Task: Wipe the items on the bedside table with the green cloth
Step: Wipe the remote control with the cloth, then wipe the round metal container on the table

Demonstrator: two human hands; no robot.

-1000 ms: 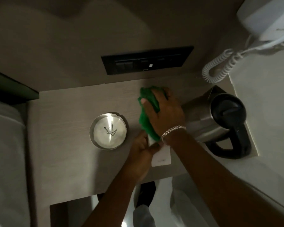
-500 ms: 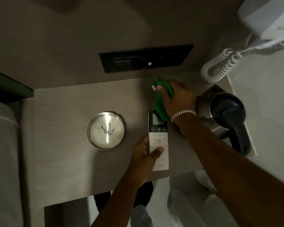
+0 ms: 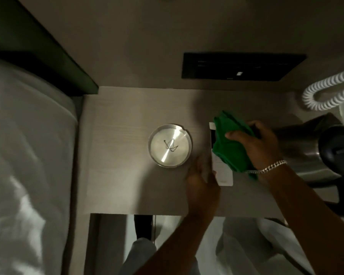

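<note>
Just right of the round brushed-metal ashtray (image 3: 170, 145), the flat white remote control (image 3: 222, 171) lies on the pale woodgrain bedside table (image 3: 127, 185). Left hand (image 3: 202, 181) pinches its near end, probably to steady it. Right hand (image 3: 256, 145) presses the bunched, soft green cloth (image 3: 230, 143) onto its upper half, fingers curled over the fabric.

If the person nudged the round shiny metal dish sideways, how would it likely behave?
The round metal dish looks low, wide and flat-bottomed, so it would probably slide on the pale wooden bedside table rather than tip or roll. Its polished surface suggests it may be slippery to pinch. It appears rigid and fairly light for its width.
</note>
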